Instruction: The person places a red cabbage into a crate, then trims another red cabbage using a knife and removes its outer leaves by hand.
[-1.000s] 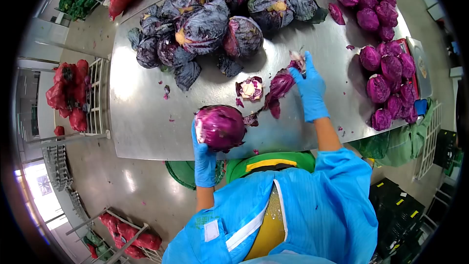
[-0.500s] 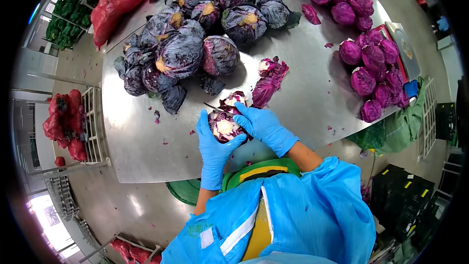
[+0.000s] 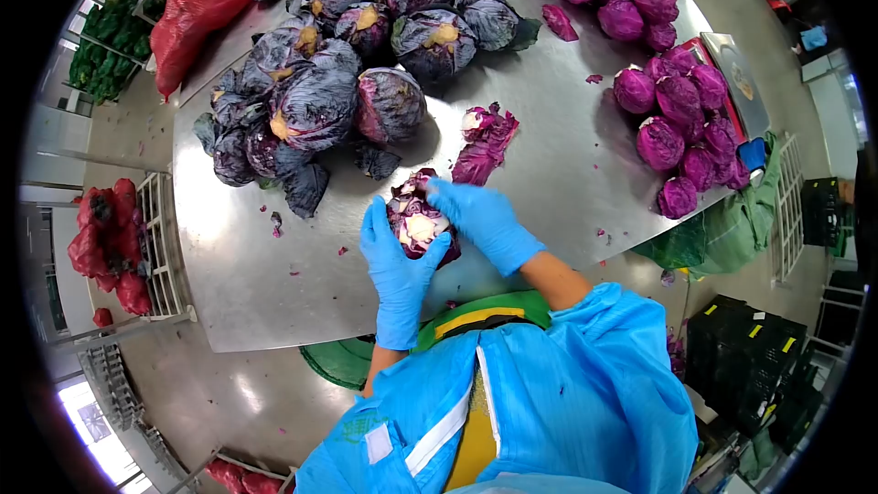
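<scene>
Stainless-steel worktable (image 3: 274, 288) in a workroom, bearing a heap of untrimmed, dark-leaved cabbages (image 3: 315, 105) beyond and to the left of the hands, a group of peeled purple cabbages (image 3: 679, 101) well to their right, and detached purple leaves (image 3: 485, 157) just beyond the right hand. Between the two gloved hands, near the table's front edge, sits the red cabbage (image 3: 421, 227), pale cut base facing up; the left hand (image 3: 398, 274) grasps its near left side, thumb across the front. Blurred fingers of the right hand (image 3: 489, 224) meet its far right edge, and whether they grip anything cannot be told.
</scene>
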The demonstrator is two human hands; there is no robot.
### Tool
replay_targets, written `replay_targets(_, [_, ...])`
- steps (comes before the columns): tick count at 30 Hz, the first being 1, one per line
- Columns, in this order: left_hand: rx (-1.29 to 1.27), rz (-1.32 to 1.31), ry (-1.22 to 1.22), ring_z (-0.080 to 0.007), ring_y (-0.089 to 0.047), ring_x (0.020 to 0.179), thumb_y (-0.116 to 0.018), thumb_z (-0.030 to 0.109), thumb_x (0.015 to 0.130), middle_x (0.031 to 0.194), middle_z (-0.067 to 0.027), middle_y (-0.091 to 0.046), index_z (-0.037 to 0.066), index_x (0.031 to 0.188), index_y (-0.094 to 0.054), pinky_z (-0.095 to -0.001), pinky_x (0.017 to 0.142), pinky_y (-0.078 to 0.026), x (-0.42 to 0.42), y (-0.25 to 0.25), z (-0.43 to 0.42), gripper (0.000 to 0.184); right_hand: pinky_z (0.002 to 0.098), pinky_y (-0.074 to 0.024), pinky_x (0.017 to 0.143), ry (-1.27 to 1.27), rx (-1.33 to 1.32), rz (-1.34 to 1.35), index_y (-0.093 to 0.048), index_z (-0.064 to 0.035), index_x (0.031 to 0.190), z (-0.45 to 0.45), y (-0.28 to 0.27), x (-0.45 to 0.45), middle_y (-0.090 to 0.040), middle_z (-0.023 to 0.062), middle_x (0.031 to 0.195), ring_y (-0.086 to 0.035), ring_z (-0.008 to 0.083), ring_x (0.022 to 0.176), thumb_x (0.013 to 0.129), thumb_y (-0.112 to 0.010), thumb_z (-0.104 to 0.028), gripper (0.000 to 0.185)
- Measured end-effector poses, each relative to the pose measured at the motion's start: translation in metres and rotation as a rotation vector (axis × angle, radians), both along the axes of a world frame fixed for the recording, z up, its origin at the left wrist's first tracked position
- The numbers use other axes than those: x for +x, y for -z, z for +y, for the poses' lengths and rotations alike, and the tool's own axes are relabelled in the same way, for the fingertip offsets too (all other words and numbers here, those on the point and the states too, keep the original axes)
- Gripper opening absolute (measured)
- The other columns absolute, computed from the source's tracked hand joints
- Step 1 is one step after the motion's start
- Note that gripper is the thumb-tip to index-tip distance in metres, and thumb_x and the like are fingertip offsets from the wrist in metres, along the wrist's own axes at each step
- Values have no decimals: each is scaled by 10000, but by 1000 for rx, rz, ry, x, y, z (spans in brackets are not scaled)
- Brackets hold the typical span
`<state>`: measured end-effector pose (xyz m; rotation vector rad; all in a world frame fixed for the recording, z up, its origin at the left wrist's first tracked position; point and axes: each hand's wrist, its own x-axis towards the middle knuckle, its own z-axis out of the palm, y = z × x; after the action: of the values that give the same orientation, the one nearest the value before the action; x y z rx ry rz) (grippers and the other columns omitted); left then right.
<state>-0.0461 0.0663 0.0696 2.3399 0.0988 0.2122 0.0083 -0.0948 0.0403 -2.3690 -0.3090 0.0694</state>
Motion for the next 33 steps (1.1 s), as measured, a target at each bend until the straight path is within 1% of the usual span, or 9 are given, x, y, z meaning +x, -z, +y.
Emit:
replay_targets(7, [-125,-113,107,-374,-378,1281,-882,341,603,1384,-230,-371,-1,1436,-303,-452,1077,-330,-11,13,34,1069,255,-430,521,114,863,871,-648,-50,1022,3,10,13,-553,44,670,-515,93,599,864,-679,-447,429])
replay_targets(15, [-298,-33,121,-344,-419,1279,-874,247,591,1384,-209,-419,-20,1430,-309,-423,1077,-342,-15,6,37,1047,327,-487,892,-139,582,418,-640,-26,1115,29,-15,12,-665,133,1047,-626,201,969,799,-742,-367,476])
replay_targets(21, [-224,-187,56,-337,-424,1277,-869,312,586,1384,-212,-425,-24,1433,-321,-446,1087,-328,-10,25,57,1063,390,-500,858,-279,518,247,-621,-30,1149,37,11,18,-673,189,1024,-649,312,926,887,-613,-457,501])
replay_targets(22, [-174,-124,69,-264,-493,1074,-853,182,692,1150,-154,-514,-4,1192,-484,-388,998,-405,-9,1,47,649,400,-503,843,-282,504,224,-619,-28,1139,38,9,15,-670,199,1021,-647,329,919,896,-602,-450,488])
replay_targets(23, [-250,-103,64,-260,-518,1072,-852,189,694,1147,-165,-544,-21,1171,-512,-400,989,-426,-9,-17,35,622,410,-507,829,-285,487,203,-618,-25,1129,40,9,10,-667,208,1018,-645,346,912,904,-590,-443,475])
replay_targets(27, [-244,-70,-39,-312,-497,1164,-871,278,625,1268,-195,-491,-32,1321,-421,-431,1021,-405,4,10,32,885,466,-474,642,-84,446,-115,-581,-54,952,52,23,-6,-619,214,817,-621,391,742,854,-604,-305,271])
replay_targets(29, [-221,-31,-129,-339,-486,1211,-881,323,590,1329,-210,-465,-38,1396,-375,-447,1036,-394,-1,29,38,1017,424,-508,641,-111,162,11,-614,-75,1131,52,33,-3,-649,188,864,-639,358,743,865,-595,-293,345])
replay_targets(32, [-171,-196,82,-256,-545,1125,-819,106,691,1253,-189,-533,-53,1359,-376,-402,963,-461,3,32,38,817,430,-500,598,-17,216,27,-661,-128,1031,45,19,-13,-645,158,803,-636,341,667,859,-573,-209,209])
replay_targets(33, [-559,-87,144,-293,-580,1107,-890,183,595,1233,-187,-556,-29,1347,-423,-399,956,-476,8,10,23,910,435,-501,601,-5,366,38,-667,-96,970,40,8,-17,-638,165,784,-628,344,656,839,-580,-184,180])
